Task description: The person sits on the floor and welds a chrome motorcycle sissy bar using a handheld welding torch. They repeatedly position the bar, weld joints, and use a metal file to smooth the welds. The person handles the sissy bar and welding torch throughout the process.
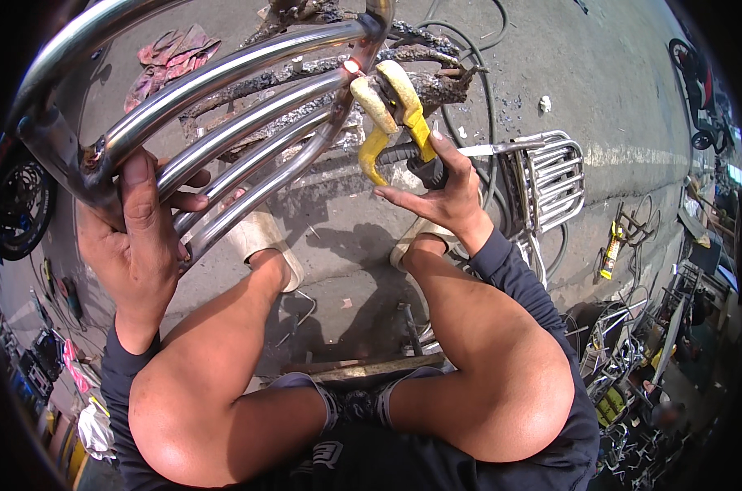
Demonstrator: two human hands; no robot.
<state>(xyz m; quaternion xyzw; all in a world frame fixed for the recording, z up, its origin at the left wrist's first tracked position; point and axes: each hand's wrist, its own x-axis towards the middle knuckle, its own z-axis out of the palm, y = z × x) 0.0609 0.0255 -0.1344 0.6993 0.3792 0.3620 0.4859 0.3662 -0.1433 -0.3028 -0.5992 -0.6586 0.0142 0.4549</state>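
My left hand (137, 233) is closed around the near end of a rack of bent, shiny steel tubes (248, 59), holding it up at the left. A small orange-hot spot (352, 65) glows where a tube meets the crosspiece at the rack's far end. In my right hand (455, 186) is a welding electrode holder (422, 141) with yellow jaws and lever and a black handle. Its worn, pale jaw tips are right beside the glowing joint. My right thumb and index finger stretch along it; the other fingers are partly hidden.
Beneath the rack stands a rusty, spatter-crusted metal frame (436, 86). A red cloth (174, 56) lies behind it. Cables (492, 98) loop over the floor; another tube rack (555, 176) and a yellow packet (611, 252) lie to the right. Metal parts (624, 335) pile up at lower right.
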